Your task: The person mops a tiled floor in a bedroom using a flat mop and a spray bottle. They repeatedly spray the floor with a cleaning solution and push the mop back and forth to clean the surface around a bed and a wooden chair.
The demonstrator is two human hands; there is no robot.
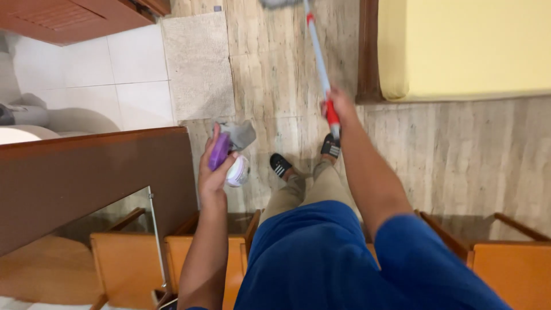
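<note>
My left hand (213, 172) is raised in front of me and grips a purple and white spray bottle (227, 159) together with a grey cloth (241, 134). My right hand (338, 106) is stretched forward and closed around the red grip of a mop handle (318, 57), a grey pole with red bands that runs up and away to a mop head (280, 3) at the top edge. My feet in black slippers (280, 165) stand on the beige stone floor between the two hands.
A dark wooden panel (97, 172) stands at the left, with orange wooden drawers or shelves (126, 258) below it. A beige mat (198, 66) lies ahead beside white tiles (109, 74). A bed with a yellow sheet (465, 46) fills the upper right.
</note>
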